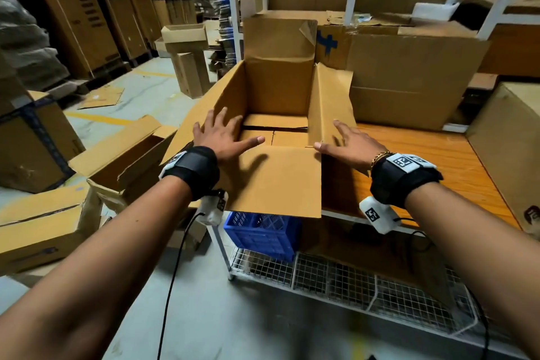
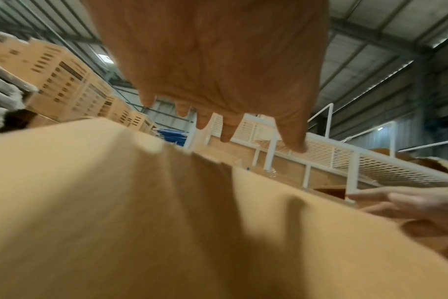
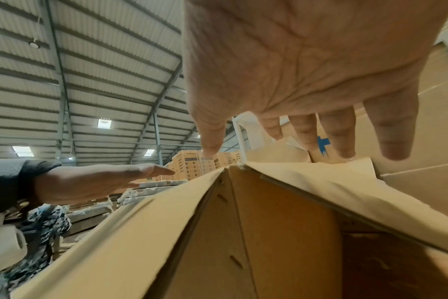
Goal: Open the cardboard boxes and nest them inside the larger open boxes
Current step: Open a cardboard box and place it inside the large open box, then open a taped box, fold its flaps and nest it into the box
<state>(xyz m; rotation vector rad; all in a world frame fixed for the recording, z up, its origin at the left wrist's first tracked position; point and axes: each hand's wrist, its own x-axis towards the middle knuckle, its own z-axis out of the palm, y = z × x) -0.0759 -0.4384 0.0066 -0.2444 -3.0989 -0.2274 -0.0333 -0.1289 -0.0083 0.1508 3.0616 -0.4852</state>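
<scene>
An open brown cardboard box (image 1: 277, 90) stands on the wooden table (image 1: 432, 152), all its top flaps spread outward and its inside bare. My left hand (image 1: 222, 134) hovers with spread fingers over the near-left corner, above the front flap (image 1: 274, 181). My right hand (image 1: 347, 143) is spread flat at the near-right corner beside the right flap (image 1: 330, 102). The left wrist view shows the left hand (image 2: 218, 70) above the flap (image 2: 166, 222). In the right wrist view the right hand (image 3: 307, 70) is above the box corner (image 3: 233, 168). Neither hand holds anything.
A larger cardboard box (image 1: 409, 76) stands behind on the table, another (image 1: 508, 149) at the right edge. Opened boxes (image 1: 117, 161) lie on the floor to the left. A blue crate (image 1: 263, 231) sits under the table on a wire shelf (image 1: 365, 286). White rack posts (image 1: 233, 3) rise behind.
</scene>
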